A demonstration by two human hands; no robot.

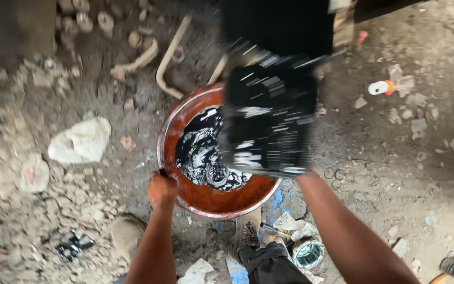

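over on the left a crumpled white bag (81,140) lies in the dirt. left hand (162,190) is clamped on the rim of the orange basin (206,197) of black liquid. right hand's hidden behind a dripping black slab (269,118) tilted over the basin, grip can't tell.

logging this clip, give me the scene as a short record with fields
left hand: left hand grips the rim of the orange basin
right hand: hidden behind the black block it lifts, tilted over the basin
basin contents: glossy black liquid
block: wet, black, blurred
ground: dirt and rubble, bent pipe, small open can
person's foot: shoe beside the basin
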